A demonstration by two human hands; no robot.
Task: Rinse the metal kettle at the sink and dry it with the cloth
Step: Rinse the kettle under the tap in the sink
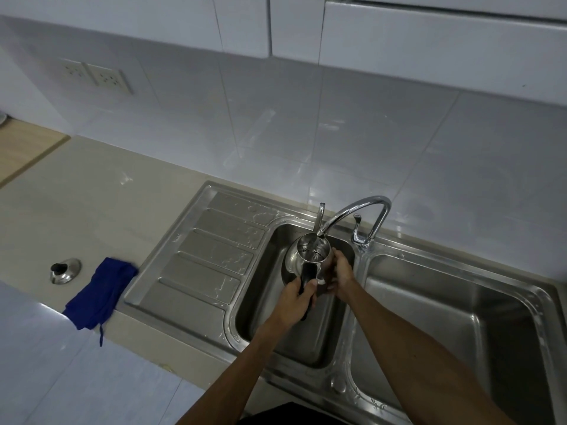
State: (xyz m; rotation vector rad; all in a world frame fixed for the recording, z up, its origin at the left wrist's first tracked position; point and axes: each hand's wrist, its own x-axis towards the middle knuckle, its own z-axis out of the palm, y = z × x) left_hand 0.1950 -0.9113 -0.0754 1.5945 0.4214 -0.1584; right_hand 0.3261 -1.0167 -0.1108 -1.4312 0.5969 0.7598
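The shiny metal kettle (302, 256) is held lidless over the left sink basin (260, 305), its open top right under the curved faucet spout (352, 210). Its thin spout points up and away from me. My left hand (296, 297) grips the kettle's black handle. My right hand (340, 276) presses against the kettle's right side. A blue cloth (99, 292) lies crumpled on the counter left of the sink. The kettle's lid (65, 270), metal with a black knob, rests on the counter further left.
A ribbed wet drainboard (208, 256) sits between the cloth and the basin. A second basin (454, 326) lies to the right. The faucet lever (358, 228) stands behind the basins. Wall sockets (98, 76) are at the upper left, cabinets overhead.
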